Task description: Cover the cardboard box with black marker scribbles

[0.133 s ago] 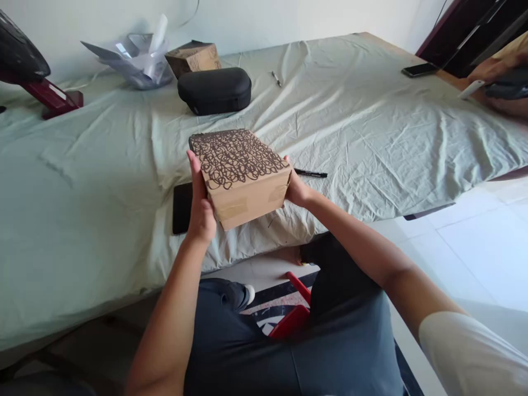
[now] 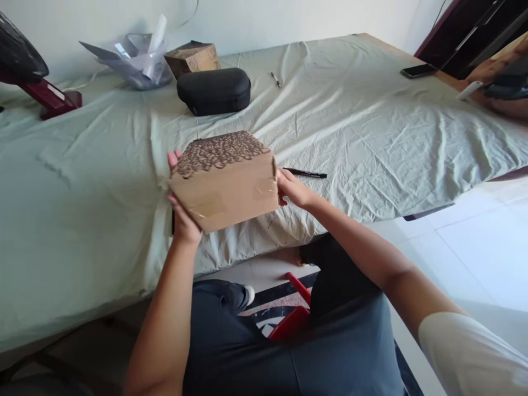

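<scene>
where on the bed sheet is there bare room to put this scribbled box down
Bare sheet lies left of the left hand, and wide right of the pen. Also between the cardboard box and the black case. The far left corner is crowded: small box, plastic wrap.

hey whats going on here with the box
A seated person holds a cardboard box between both hands, the left hand on its left side and the right hand on its right, above the edge of a sheet-covered bed. The box's top is covered in dark scribbles and tilted away. A black pen lies on the sheet beside the right hand, and a black case sits further back.
</scene>
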The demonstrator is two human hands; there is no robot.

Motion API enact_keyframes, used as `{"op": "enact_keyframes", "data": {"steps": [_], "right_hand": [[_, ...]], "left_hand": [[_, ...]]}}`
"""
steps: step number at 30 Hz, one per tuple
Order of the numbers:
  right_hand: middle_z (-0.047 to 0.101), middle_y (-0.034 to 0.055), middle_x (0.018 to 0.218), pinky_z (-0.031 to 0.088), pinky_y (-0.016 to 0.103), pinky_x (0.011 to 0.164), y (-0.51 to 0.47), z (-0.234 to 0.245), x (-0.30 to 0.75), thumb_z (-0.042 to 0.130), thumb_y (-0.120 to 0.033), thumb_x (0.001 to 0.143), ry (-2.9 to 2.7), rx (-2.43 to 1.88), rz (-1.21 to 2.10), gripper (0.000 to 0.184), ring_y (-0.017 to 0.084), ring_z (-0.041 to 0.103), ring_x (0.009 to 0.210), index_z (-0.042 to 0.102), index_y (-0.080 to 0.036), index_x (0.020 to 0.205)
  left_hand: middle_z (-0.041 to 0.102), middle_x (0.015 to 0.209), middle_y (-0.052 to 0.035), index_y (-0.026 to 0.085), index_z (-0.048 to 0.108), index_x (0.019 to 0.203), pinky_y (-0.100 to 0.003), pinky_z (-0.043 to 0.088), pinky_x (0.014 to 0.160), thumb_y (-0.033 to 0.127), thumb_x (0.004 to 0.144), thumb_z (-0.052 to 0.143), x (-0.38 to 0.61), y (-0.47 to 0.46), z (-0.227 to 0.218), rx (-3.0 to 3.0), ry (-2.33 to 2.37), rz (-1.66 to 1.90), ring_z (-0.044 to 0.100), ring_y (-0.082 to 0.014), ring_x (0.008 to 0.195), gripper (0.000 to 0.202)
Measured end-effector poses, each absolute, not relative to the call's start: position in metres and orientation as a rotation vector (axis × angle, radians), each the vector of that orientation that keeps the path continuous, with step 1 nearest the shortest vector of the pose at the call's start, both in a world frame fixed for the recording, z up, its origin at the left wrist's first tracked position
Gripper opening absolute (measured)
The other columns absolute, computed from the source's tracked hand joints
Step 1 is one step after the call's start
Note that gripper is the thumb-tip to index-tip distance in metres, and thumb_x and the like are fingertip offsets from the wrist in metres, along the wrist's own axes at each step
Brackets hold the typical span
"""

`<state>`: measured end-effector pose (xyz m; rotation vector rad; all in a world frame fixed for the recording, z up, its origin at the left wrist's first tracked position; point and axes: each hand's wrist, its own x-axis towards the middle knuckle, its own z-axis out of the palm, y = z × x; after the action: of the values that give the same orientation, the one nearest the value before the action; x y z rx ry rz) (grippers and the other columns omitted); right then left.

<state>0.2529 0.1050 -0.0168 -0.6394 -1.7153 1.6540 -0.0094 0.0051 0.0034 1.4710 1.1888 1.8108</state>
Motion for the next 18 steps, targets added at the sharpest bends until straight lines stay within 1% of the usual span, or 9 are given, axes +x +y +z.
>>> {"op": "enact_keyframes", "data": {"steps": [3,5,7,9,11,13,14,16,18], "right_hand": [[0.065,-0.0053,0.079,0.037,0.023,0.041,0.096,-0.006,0.254,0.067,-0.092,0.096,-1.814,-0.594,1.494,0.108,0.006,0.048,0.045,0.057,-0.012,0.168],[0.07,-0.0029,0.086,0.039,0.024,0.043,0.095,-0.004,0.254,0.069,-0.09,0.096,-1.831,-0.588,1.458,0.111,0.006,0.049,0.047,0.053,-0.011,0.172],[0.072,-0.0017,0.089,0.039,0.024,0.043,0.096,-0.005,0.253,0.068,-0.091,0.096,-1.823,-0.586,1.452,0.113,0.005,0.049,0.047,0.051,-0.011,0.175],[0.073,-0.0003,0.093,0.039,0.025,0.044,0.097,-0.006,0.251,0.065,-0.092,0.097,-1.823,-0.602,1.457,0.111,0.006,0.049,0.047,0.053,-0.013,0.174],[0.076,0.0043,0.103,0.044,0.025,0.047,0.096,-0.005,0.248,0.062,-0.09,0.1,-1.793,-0.649,1.455,0.104,0.008,0.054,0.053,0.055,-0.017,0.173],[0.076,0.0115,0.132,0.056,0.028,0.06,0.092,-0.002,0.246,0.056,-0.09,0.103,-1.699,-0.674,1.418,0.098,0.016,0.068,0.075,0.051,-0.024,0.175],[0.07,0.0133,0.15,0.063,0.032,0.071,0.089,0.0,0.245,0.054,-0.091,0.103,-1.643,-0.655,1.385,0.098,0.021,0.072,0.093,0.048,-0.029,0.177],[0.051,0.0106,0.178,0.067,0.044,0.098,0.083,0.005,0.244,0.053,-0.094,0.1,-1.584,-0.588,1.324,0.101,0.03,0.068,0.128,0.037,-0.037,0.182],[0.036,0.0076,0.188,0.063,0.052,0.113,0.078,0.012,0.246,0.06,-0.096,0.094,-1.628,-0.541,1.286,0.109,0.036,0.058,0.145,0.032,-0.041,0.183]], "left_hand": [[0.048,0.183,0.0131,0.062,0.056,0.16,-0.056,0.038,0.146,0.104,0.078,0.07,-0.023,0.009,0.007,1.295,1.104,1.885,0.036,-0.0279,0.177,0.093],[0.055,0.177,0.0167,0.065,0.061,0.152,-0.059,0.039,0.145,0.103,0.072,0.078,-0.029,0.011,0.008,1.271,1.051,1.889,0.038,-0.0285,0.176,0.09],[0.057,0.175,0.0182,0.065,0.062,0.149,-0.059,0.04,0.145,0.104,0.072,0.077,-0.03,0.013,0.007,1.255,1.062,1.877,0.039,-0.0278,0.176,0.088],[0.054,0.178,0.0137,0.059,0.06,0.152,-0.058,0.043,0.143,0.108,0.074,0.069,-0.028,0.013,0.007,1.238,1.147,1.879,0.041,-0.0286,0.175,0.092],[0.056,0.177,0.0043,0.047,0.06,0.149,-0.058,0.046,0.139,0.111,0.078,0.058,-0.026,0.013,0.005,1.262,1.278,1.928,0.045,-0.0315,0.172,0.096],[0.064,0.167,-0.0034,0.036,0.066,0.129,-0.056,0.052,0.133,0.114,0.079,0.048,-0.024,0.011,0.001,1.284,1.352,1.961,0.053,-0.0343,0.165,0.094],[0.068,0.161,-0.0053,0.033,0.067,0.116,-0.055,0.055,0.129,0.115,0.079,0.046,-0.023,0.011,-0.002,1.264,1.349,1.923,0.058,-0.0351,0.159,0.092],[0.074,0.15,-0.0073,0.03,0.066,0.1,-0.053,0.062,0.117,0.114,0.075,0.053,-0.02,0.01,-0.01,1.14,1.291,1.746,0.065,-0.0359,0.148,0.089],[0.076,0.144,-0.009,0.03,0.071,0.105,-0.053,0.065,0.11,0.107,0.069,0.072,-0.015,0.01,-0.02,1.011,1.215,1.569,0.067,-0.0375,0.145,0.084]]}}
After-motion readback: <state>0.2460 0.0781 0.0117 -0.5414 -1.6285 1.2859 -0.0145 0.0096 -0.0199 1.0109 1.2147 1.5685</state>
